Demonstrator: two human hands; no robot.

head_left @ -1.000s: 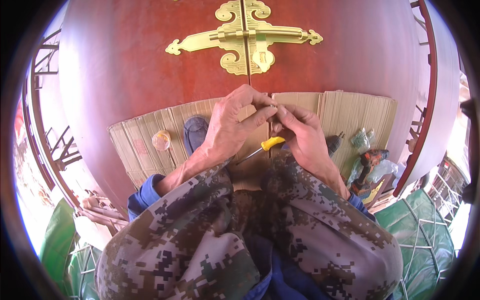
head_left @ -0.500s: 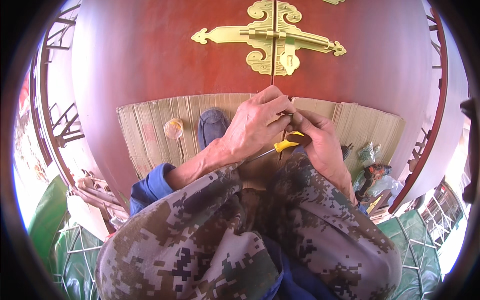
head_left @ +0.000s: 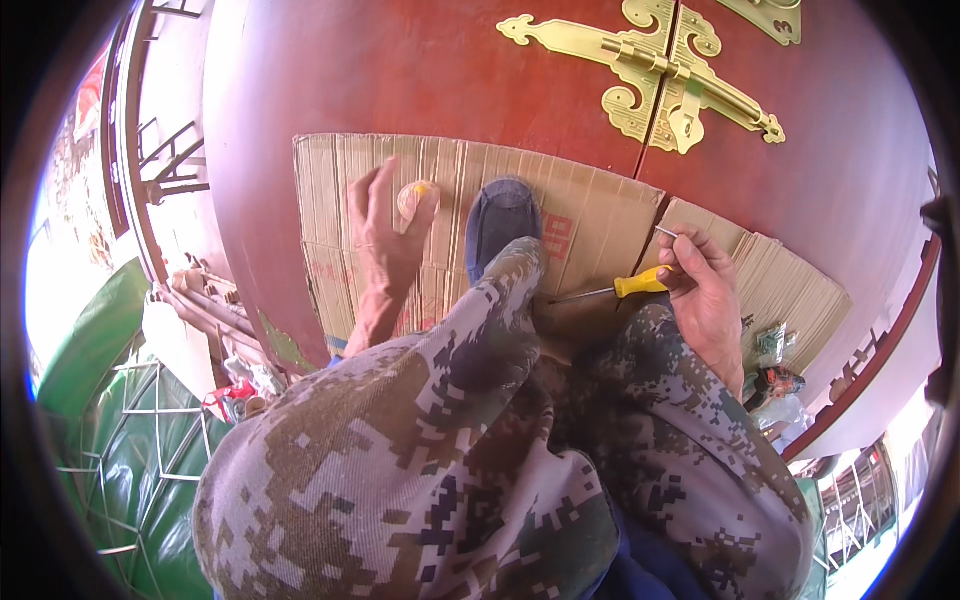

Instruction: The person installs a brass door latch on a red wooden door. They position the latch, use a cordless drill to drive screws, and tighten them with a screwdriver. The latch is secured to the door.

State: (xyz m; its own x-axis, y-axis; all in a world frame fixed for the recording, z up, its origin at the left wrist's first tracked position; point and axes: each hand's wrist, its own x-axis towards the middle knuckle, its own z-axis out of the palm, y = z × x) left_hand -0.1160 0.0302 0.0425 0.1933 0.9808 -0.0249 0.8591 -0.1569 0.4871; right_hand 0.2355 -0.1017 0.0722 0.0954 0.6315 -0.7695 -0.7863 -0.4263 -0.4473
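Observation:
My left hand [head_left: 385, 225] reaches over the cardboard with thumb and fingers spread around a small round clear container [head_left: 407, 208]. Something yellow shows in that container; whether the fingertips touch it I cannot tell. At the right, my right hand [head_left: 702, 290] is closed, with a thin metal piece [head_left: 667, 232], perhaps a screw or pin, poking out between thumb and forefinger. The same hand also keeps a screwdriver [head_left: 640, 283] in its curled fingers. Its yellow handle points toward the palm and its shaft points left, above the cardboard.
Ahead stands a red double door [head_left: 400, 70] with a brass bolt latch [head_left: 650, 65]. Flattened cardboard [head_left: 590, 200] lies before it, under my shoe [head_left: 503, 225]. At the right are a small clear bag [head_left: 773, 343] and a power drill [head_left: 775, 385]. My camouflage-clad knees fill the near part.
My hands have parted: the left has moved left to the round container, the right has moved right with the screwdriver. The view has shifted left, so the door latch appears farther right.

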